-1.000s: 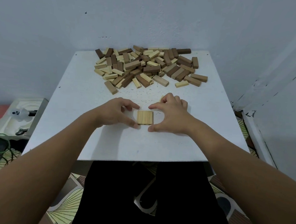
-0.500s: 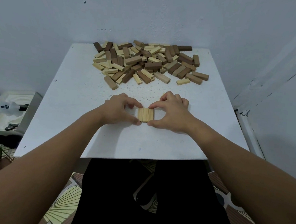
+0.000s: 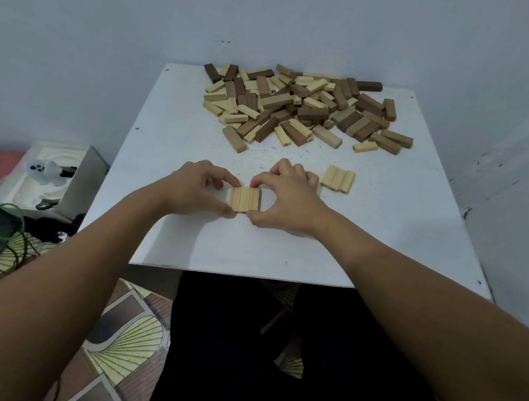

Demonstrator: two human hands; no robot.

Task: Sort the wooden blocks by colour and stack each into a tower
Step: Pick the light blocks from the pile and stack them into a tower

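White table (image 3: 198, 153), grey wall (image 3: 111, 51), patterned floor (image 3: 125, 331)

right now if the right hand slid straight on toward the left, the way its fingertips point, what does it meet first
The right hand already touches the row of three light blocks. Past that row, the left hand grips the other side, so the blocks would press into it.
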